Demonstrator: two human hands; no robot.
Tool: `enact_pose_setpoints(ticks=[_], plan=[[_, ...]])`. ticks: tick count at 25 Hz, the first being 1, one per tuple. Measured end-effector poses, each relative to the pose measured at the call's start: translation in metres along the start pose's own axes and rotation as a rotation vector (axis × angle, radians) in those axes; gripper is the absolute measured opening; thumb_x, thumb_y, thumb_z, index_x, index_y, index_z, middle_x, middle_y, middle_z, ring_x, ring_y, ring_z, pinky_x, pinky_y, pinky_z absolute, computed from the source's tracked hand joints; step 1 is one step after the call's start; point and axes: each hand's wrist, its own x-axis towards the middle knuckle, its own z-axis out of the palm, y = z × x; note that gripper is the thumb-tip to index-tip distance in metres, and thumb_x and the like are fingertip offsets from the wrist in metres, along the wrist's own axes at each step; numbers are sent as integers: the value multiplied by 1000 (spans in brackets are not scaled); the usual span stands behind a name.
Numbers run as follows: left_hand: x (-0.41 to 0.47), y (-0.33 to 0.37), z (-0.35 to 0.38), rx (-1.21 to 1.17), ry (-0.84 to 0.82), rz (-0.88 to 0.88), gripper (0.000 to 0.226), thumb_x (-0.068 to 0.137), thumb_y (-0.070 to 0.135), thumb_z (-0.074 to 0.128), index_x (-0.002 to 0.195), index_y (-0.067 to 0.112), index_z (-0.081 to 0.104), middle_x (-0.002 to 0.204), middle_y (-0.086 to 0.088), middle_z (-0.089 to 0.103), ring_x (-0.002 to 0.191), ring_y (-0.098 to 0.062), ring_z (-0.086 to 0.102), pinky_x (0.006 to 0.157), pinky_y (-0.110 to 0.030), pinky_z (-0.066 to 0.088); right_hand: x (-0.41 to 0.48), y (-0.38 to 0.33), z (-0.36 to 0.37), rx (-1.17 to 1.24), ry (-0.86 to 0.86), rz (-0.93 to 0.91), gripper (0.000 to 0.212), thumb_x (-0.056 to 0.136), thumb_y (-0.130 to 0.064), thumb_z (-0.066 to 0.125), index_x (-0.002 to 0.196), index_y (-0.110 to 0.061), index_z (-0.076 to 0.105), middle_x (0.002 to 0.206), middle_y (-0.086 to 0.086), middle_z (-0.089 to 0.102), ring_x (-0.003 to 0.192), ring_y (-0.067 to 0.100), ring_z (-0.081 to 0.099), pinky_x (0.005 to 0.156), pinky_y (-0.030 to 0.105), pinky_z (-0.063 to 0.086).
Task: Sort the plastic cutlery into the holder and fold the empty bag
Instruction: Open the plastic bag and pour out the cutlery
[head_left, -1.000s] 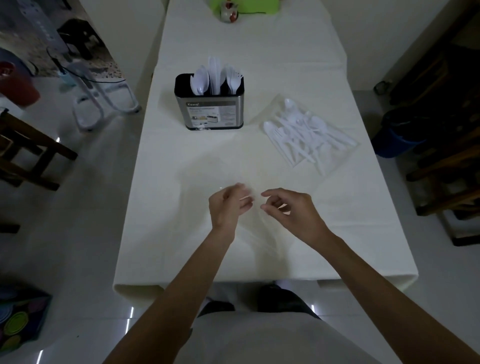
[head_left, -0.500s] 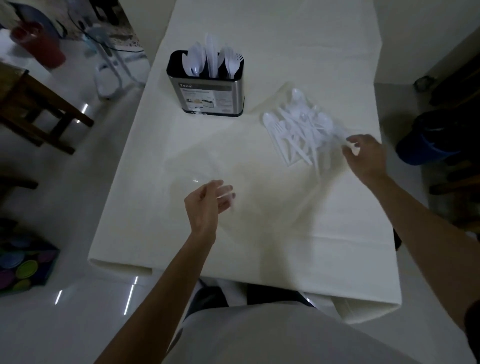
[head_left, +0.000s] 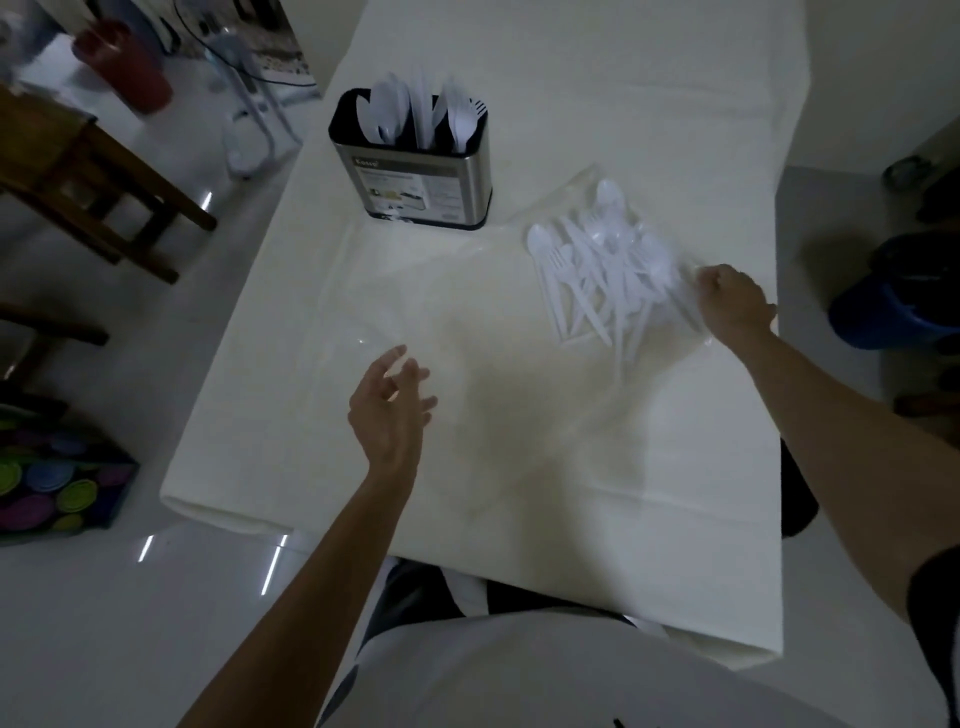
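- A wooden chair (head_left: 98, 192) stands off the counter's left edge, with a red bucket (head_left: 124, 65) farther back on the glossy pale floor.
- A bag printed with bright dots (head_left: 49, 475) sits on the floor at near left; a blue bin (head_left: 901, 296) stands off the right side.
- The counter (head_left: 571, 78) is draped in smooth off-white cloth.
- The holder (head_left: 415, 179), an oval brushed-steel can with a black rim and a paper label, stands upright at the far middle; white spoons, knives and forks (head_left: 421, 111) stick up from it.
- To its right lies a clear bag (head_left: 563, 200), thin and glossy, with a jumbled heap of white plastic cutlery (head_left: 597, 275) inside, flat on the cloth.
- The right hand (head_left: 732, 299) has its fingers curled, pinching that bag's near-right edge.
- The left hand (head_left: 395, 405) hovers over the counter's near middle, fingers spread and holding nothing.
- A faint clear film (head_left: 363, 340) glints just beyond it; its outline is hard to make out.
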Motion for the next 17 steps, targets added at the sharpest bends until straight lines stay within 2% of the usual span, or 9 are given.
enact_pose_setpoints(ticks=[2, 5, 9, 13, 15, 17], plan=[[8, -5, -5, 39, 26, 28, 25, 94, 25, 57, 118, 21, 61, 90, -5, 73, 64, -27, 70, 58, -36, 57, -8, 0, 3, 86, -16, 54, 54, 97, -44, 21, 123, -13, 56, 127, 21, 56, 120, 40, 48, 105, 49, 27], [24, -10, -12, 59, 18, 56, 23, 96, 26, 53, 116, 18, 60, 88, -9, 73, 55, -25, 68, 51, -33, 55, -27, 7, 6, 216, -82, 98, 55, 98, -48, 23, 121, -15, 61, 125, 21, 59, 118, 40, 51, 101, 44, 35], [45, -11, -18, 99, -60, 94, 21, 97, 23, 51, 114, 15, 59, 82, -9, 71, 47, -18, 67, 45, -28, 53, -60, 31, 8, 429, -96, 150, 30, 89, -38, 46, 90, -20, 69, 95, 6, 68, 97, 31, 62, 85, 38, 47], [55, -12, -15, 132, -117, 137, 19, 97, 21, 51, 112, 14, 59, 79, -7, 71, 44, -16, 65, 40, -23, 49, -86, 53, 11, 444, -68, 217, 25, 83, -27, 49, 62, -19, 59, 70, 3, 60, 77, 27, 54, 72, 33, 39], [60, -14, -12, 151, -134, 158, 17, 97, 21, 50, 110, 14, 59, 78, -8, 71, 43, -16, 63, 39, -21, 47, -91, 57, 10, 414, -66, 226, 25, 82, -27, 48, 62, -17, 58, 68, 6, 59, 74, 29, 54, 70, 34, 39], [65, -17, -10, 193, -149, 186, 16, 98, 22, 49, 109, 15, 59, 79, -10, 71, 45, -20, 63, 39, -22, 45, -89, 54, 8, 444, -52, 245, 30, 80, -42, 48, 71, -17, 62, 78, 12, 66, 77, 33, 58, 72, 39, 45]])
